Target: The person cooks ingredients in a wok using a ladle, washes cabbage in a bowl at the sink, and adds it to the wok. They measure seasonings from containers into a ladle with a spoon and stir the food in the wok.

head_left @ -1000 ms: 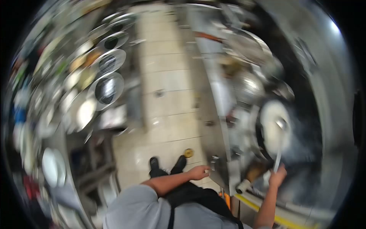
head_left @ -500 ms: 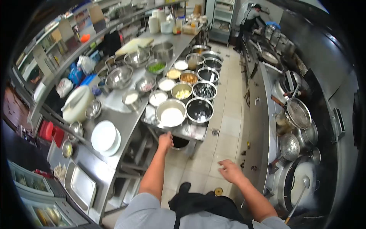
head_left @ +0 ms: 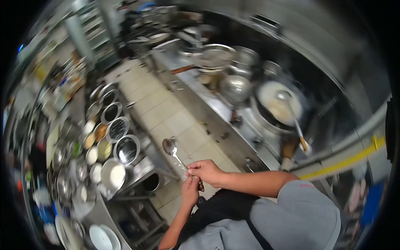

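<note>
A metal spoon (head_left: 170, 146) points up and to the left in front of my body, its bowl over the tiled floor. My left hand (head_left: 190, 192) is closed around the lower part of its handle. Just above it, my right hand (head_left: 207, 171) pinches the handle, the fingers of both hands meeting. The end of the handle is hidden by the hands. On the right, a wok (head_left: 266, 114) holds a pale, steaming liquid, and a ladle (head_left: 295, 121) rests in it with its wooden-ended handle towards me.
Left stands a low table with several metal pots, among them one with white contents (head_left: 118, 175). White plates (head_left: 100, 238) lie at the lower left. Along the stove counter sit a strainer (head_left: 216, 55) and a perforated ladle (head_left: 236, 88). The tiled floor (head_left: 166, 104) runs between.
My view has turned right towards the stove. My hands, apart before, have come together on a spoon. The picture is blurred at its edges.
</note>
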Available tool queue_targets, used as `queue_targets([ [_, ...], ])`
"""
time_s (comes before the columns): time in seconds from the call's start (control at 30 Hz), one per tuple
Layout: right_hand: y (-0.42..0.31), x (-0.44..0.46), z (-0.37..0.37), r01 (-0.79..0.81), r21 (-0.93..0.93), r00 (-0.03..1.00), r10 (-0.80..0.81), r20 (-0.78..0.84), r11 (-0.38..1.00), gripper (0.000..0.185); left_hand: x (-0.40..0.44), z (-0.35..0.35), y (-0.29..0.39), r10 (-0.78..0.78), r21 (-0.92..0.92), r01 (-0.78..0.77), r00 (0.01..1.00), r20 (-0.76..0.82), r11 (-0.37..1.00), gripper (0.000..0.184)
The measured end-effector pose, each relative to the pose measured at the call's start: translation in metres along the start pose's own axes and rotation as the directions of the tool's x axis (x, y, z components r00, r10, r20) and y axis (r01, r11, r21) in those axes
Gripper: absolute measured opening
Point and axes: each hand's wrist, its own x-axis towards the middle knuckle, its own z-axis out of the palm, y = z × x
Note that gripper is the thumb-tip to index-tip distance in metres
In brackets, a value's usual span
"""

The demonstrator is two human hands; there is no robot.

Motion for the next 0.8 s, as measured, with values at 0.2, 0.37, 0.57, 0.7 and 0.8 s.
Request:
queue_targets([
  [0.2, -0.066, -0.042, -0.146, 0.355, -0.058, 0.886, -0.356, -0.297, 0.933, 0.015, 0.031, 0.068, 0.026, -0.134, 0.234, 0.030, 0.887, 0.442, 0.972, 0.029],
  [0.37, -0.139, -0.041, -0.388, -0.143, -0.840, 0.478, -0.706, -0.522, 0.523, 0.030, 0.040, 0.040, -0.006, -0.249, 0.262, 0.159, 0.898, 0.362, 0.952, 0.031],
  [0.57, -0.127, -0.005, -0.497, -0.611, -0.625, 0.301, -0.587, -0.751, 0.486, 0.027, 0.021, 0.012, -0.015, -0.372, 0.553, 0.267, 0.924, 0.084, 0.789, 0.036],
  [0.7, -0.109, 0.018, -0.507, -0.621, -0.708, 0.361, -0.680, -0.638, 0.335, 0.022, 0.010, 0.001, -0.014, -0.383, 0.597, 0.359, 0.919, -0.092, 0.717, 0.035],
  [0.8, -0.107, 0.027, -0.507, -0.615, -0.716, 0.411, -0.641, -0.649, 0.331, 0.022, 0.008, -0.001, -0.015, -0.368, 0.546, 0.383, 0.919, -0.142, 0.746, 0.035],
])
